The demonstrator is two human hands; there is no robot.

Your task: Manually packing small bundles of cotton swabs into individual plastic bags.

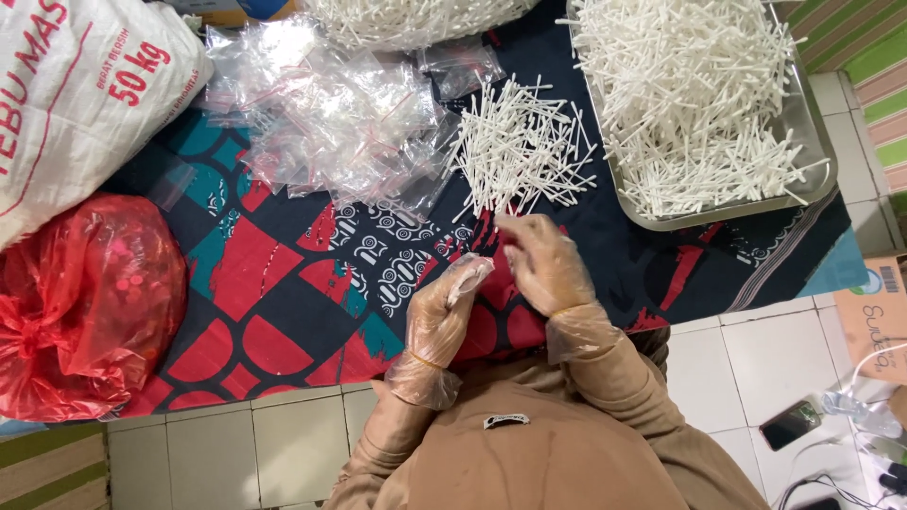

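Observation:
Both my hands wear thin clear plastic gloves. My left hand [442,316] is raised over the patterned cloth [283,293], its fingers closed on what looks like a small clear bag [470,274]. My right hand [543,264] is just to the right of it. Its fingertips are bunched at the near edge of a loose pile of white cotton swabs [520,146]. Whether it pinches any swabs is hidden by its fingers. A heap of small clear zip bags [331,118] lies to the left of the pile.
A metal tray [817,161] heaped with swabs sits at the right. A white sack [76,94] and a red plastic bag [85,302] are at the left. On the tiled floor at the right are a cardboard box [879,312] and a phone [789,425].

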